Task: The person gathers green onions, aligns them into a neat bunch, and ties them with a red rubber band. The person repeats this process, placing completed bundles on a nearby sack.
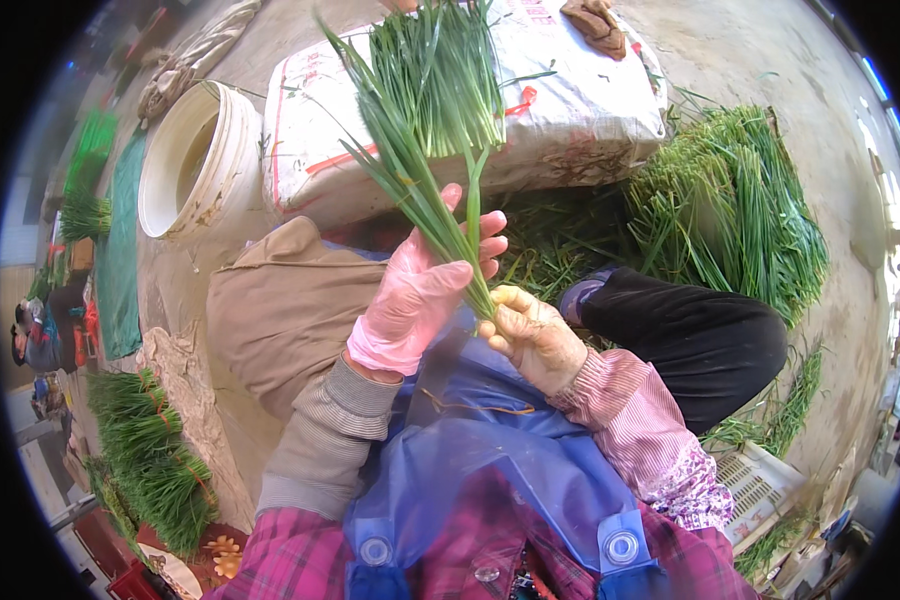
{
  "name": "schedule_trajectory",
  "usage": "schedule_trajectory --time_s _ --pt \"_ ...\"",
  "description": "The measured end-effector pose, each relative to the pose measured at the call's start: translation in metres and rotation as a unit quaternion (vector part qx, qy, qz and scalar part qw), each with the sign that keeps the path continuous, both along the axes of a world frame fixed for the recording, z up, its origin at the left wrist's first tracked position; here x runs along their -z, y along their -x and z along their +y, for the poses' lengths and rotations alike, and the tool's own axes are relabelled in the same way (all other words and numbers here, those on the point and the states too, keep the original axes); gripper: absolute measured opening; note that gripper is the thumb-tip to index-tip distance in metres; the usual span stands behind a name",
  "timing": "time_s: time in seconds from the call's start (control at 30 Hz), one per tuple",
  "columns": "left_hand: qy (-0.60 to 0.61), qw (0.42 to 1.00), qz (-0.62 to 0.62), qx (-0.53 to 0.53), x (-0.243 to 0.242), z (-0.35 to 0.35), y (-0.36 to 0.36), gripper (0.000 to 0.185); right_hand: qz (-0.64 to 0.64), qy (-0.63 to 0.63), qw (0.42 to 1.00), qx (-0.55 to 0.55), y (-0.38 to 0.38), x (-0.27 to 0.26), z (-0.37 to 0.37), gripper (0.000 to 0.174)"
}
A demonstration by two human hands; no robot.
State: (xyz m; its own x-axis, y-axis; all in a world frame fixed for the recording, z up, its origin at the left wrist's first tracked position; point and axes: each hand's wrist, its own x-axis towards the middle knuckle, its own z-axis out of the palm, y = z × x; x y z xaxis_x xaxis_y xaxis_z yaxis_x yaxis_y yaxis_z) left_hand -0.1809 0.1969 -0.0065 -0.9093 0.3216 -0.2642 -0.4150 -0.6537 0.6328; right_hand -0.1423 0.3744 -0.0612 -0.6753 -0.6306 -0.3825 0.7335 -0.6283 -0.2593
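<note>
My left hand (424, 289), in a pink translucent glove, cradles a small bunch of long green leaves that look like garlic chives (412, 191). Its thumb lies across the stems, while the other fingers are spread behind them. The bare fingertips of my right hand (536, 334) pinch the pale stem ends, just below the left palm. Beyond the hands, a larger pile of chives (439, 82) lies on a stuffed white woven sack (577, 112). The leaf tips in my hands overlap that pile in the view.
A white plastic bucket (251, 142) stands left of the sack. To the right is a big heap of chives (735, 202). Tied bundles (150, 442) lie at lower left, near a cloth. A white slotted crate (765, 487) sits at lower right. Another person (41, 337) is far left.
</note>
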Motion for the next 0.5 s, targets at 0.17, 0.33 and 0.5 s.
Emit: schedule_trajectory --time_s 0.17,0.33,0.5 --pt "-0.082 0.995 -0.052 0.006 -0.002 0.002 0.002 0.079 -0.055 0.119 0.99 -0.055 -0.001 0.004 -0.001 0.028" --pt "0.028 0.999 -0.037 0.027 -0.007 -0.001 -0.002 0.065 0.204 -0.247 0.942 -0.1 0.005 -0.011 -0.002 0.011" --pt "0.137 0.99 -0.029 0.028 -0.009 -0.01 -0.005 0.056 0.53 -0.555 0.595 0.24 0.039 -0.043 0.004 0.022"
